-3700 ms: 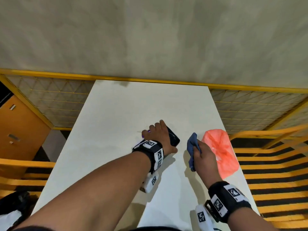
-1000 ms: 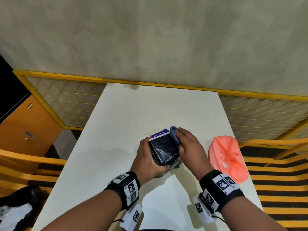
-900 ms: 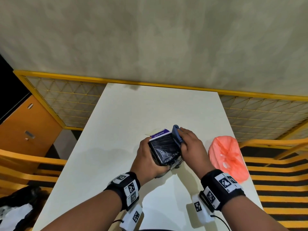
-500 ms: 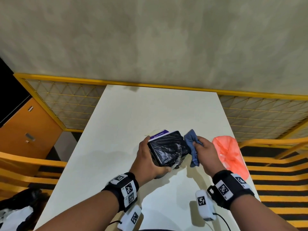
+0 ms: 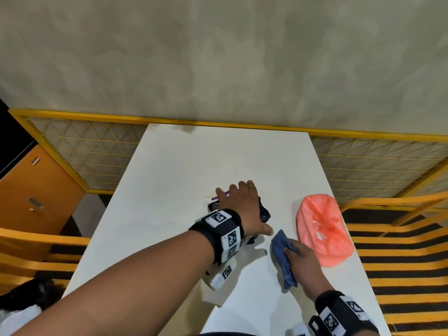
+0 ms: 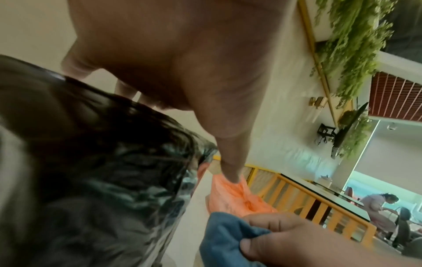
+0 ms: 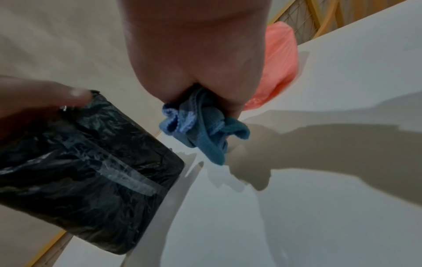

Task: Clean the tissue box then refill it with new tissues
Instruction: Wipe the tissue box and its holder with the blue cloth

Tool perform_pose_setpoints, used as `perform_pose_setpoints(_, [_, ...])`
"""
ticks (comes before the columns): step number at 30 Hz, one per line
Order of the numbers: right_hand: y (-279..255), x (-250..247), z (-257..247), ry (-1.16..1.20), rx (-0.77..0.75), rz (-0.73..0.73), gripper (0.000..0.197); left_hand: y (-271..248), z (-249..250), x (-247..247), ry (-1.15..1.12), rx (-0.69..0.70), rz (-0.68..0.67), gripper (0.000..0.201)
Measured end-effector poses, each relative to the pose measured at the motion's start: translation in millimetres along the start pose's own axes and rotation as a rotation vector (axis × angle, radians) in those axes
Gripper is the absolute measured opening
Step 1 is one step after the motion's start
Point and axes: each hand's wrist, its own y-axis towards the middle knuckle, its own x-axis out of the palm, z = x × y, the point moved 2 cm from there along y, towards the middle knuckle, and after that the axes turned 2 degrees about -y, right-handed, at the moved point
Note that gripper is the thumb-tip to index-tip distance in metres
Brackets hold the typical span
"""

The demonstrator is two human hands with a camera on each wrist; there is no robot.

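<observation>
The tissue box (image 5: 264, 211), wrapped in black plastic (image 7: 86, 171) with a purple panel, sits on the white table (image 5: 218, 154). My left hand (image 5: 244, 204) lies flat on top of it, fingers straight toward the far edge and thumb stretched out to the right. Most of the box is hidden under the hand in the head view. My right hand (image 5: 300, 258) grips a bunched blue cloth (image 5: 282, 255) just right of the box, held clear of it. In the right wrist view the cloth (image 7: 200, 130) hangs from the fist, a little above the table.
An orange-pink plastic bag (image 5: 322, 229) lies on the table at the right edge, close beyond the cloth. Yellow railings (image 5: 400, 229) flank the table on both sides, and an orange cabinet (image 5: 36, 197) stands to the left. A wall rises behind the table.
The box was held tilted up in my left hand while the cloth rubbed it. Now it is down on the table under my flat left hand, and my right hand has drawn the cloth back.
</observation>
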Motion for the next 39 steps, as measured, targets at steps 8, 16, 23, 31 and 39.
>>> perform_pose_setpoints(8, [6.2,-23.2,-15.3,0.022,-0.085,0.065,0.024,-9.4,-24.2,0.5,-0.302,0.122,0.207,0.127])
perform_pose_setpoints(16, [-10.8,-23.0,-77.4,-0.128,-0.437,0.122,0.034,-42.5,-80.8,61.7,-0.859,0.161,0.279,0.114])
perform_pose_setpoints(23, [-39.0,76.7,-110.0,-0.617,-0.991,-0.048,0.059,-47.9,-92.3,100.8,-0.966,0.125,0.269,0.099])
perform_pose_setpoints(31, [-25.9,122.8,-68.6,-0.877,-1.277,-0.157,0.044,-51.9,-90.4,111.6,-0.939,0.177,0.303,0.062])
perform_pose_setpoints(39, [19.9,69.6,-66.5,-0.880,-1.092,-0.024,0.058,-43.6,-100.7,137.7,-0.948,0.083,0.294,0.111])
